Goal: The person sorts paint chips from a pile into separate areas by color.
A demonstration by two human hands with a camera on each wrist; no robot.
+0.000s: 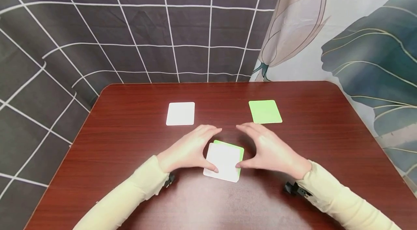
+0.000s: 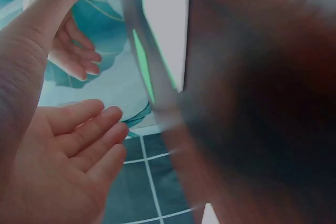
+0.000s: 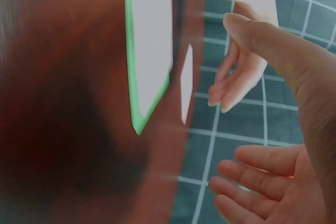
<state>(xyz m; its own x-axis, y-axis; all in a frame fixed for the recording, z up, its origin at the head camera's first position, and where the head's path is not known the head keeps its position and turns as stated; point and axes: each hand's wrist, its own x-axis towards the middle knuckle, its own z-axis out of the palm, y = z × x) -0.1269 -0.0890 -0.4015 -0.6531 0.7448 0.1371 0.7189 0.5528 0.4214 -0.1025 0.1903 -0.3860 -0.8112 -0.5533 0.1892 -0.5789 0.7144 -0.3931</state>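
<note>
A square white card (image 1: 224,161) with rounded corners lies in the middle of the table, over a green card (image 1: 241,154) that shows along its top and right edges. On either side of this pile are the two hands. My left hand (image 1: 194,147) is at its left, thumb extended over the white card and fingers reaching forward. From the right, my right hand (image 1: 273,149) mirrors it, thumb tip over the card's right edge. In the wrist views, both the left hand (image 2: 73,156) and right hand (image 3: 268,182) have spread, relaxed fingers with nothing between them.
Farther back on the red-brown wooden table (image 1: 130,114) lie another white card (image 1: 180,113) at left and another green card (image 1: 265,111) at right. A dark grid-patterned curtain (image 1: 185,27) and a leaf-patterned curtain (image 1: 342,16) hang behind the table's far edge.
</note>
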